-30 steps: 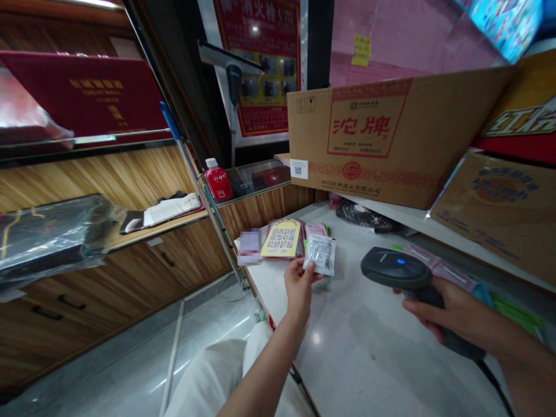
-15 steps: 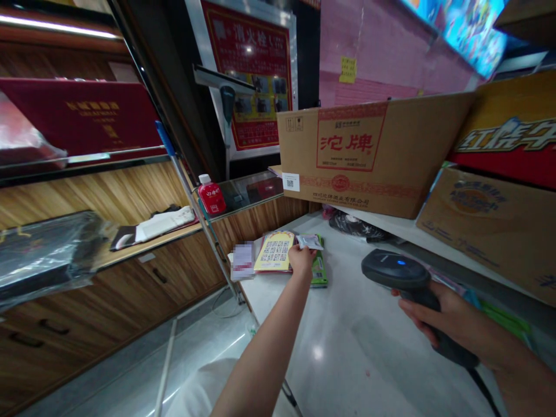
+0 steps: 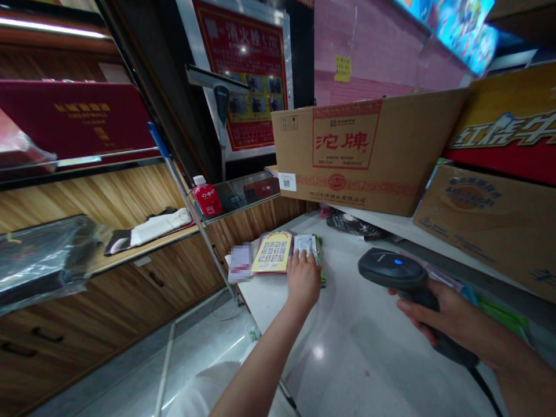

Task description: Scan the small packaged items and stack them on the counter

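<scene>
My left hand [image 3: 304, 277] lies palm down, fingers stretched out, over a small silvery-white packet [image 3: 306, 242]. Beneath that packet is a green item [image 3: 322, 280], mostly covered by the hand. A yellow booklet [image 3: 273, 252] printed with rows of small pictures lies just left of the fingers. Further left is a pale card [image 3: 240, 262], its surface blurred out. My right hand [image 3: 443, 315] grips the handle of a dark barcode scanner [image 3: 393, 272], which has a lit blue light on top and a cable at its base.
A white counter [image 3: 347, 347] runs under both hands. Behind it, a large cardboard box [image 3: 417, 150] stands on a raised ledge beside another carton [image 3: 482, 214]. A red bottle [image 3: 207, 198] and a squeegee pole [image 3: 222, 116] are at the left, near wooden drawers [image 3: 143, 289].
The packet, earlier lifted in my left fingers, now lies flat on the green item. My left hand has opened and spread over it. The scanner stays held in my right hand.
</scene>
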`<state>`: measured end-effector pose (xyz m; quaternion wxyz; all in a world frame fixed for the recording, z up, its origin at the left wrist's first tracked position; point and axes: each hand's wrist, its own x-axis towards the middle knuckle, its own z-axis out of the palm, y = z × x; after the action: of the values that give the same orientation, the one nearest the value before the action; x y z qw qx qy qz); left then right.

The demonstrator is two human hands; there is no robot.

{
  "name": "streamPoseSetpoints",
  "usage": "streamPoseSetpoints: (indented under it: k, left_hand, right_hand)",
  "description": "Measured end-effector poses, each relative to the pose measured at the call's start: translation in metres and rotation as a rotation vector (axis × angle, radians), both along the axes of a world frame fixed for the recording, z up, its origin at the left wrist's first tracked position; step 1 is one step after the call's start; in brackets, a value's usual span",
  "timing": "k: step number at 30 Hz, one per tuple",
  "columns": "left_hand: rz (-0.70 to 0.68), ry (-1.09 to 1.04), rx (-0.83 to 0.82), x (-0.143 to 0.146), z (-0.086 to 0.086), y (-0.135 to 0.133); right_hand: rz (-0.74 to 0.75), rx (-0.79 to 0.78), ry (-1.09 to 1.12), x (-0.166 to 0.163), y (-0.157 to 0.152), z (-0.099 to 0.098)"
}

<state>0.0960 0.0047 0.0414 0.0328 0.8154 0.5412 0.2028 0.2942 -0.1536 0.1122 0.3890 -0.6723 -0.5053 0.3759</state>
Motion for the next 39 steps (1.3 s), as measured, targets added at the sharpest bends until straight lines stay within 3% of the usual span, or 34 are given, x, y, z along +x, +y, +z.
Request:
streamPoseSetpoints:
  k: [13,18,23,27,30,35,39]
  left_hand:
    - [0.07,0.207,-0.034,0.019,-0.002,0.014]
    - [0.074,0.202,-0.012,0.023,-0.003,0.014]
    - [-0.086,0.129,0.031,0.035,0.0,0.004]
    - [-0.336,0.021,-0.024,0.06,-0.006,-0.008]
    - [-0.443,-0.073,-0.102,0.09,-0.015,-0.013]
    - [-0.488,-0.112,-0.179,0.149,-0.019,-0.013]
    - [-0.37,-0.077,-0.196,0.181,-0.014,-0.017]
  right_hand:
    - [-0.022,-0.011,-0.009,0.004,0.002,-0.001]
    - [-0.057,-0.046,0.011,0.023,0.0,0.005]
    - [-0.196,-0.043,0.001,0.056,-0.007,0.006]
    - [-0.249,-0.01,0.045,0.072,-0.013,0.005]
    - [-0.257,-0.007,0.088,0.074,-0.014,0.006]
    - [-0.227,0.01,0.096,0.074,-0.011,0.006]
    - [-0.217,0.008,0.083,0.076,-0.009,0.003]
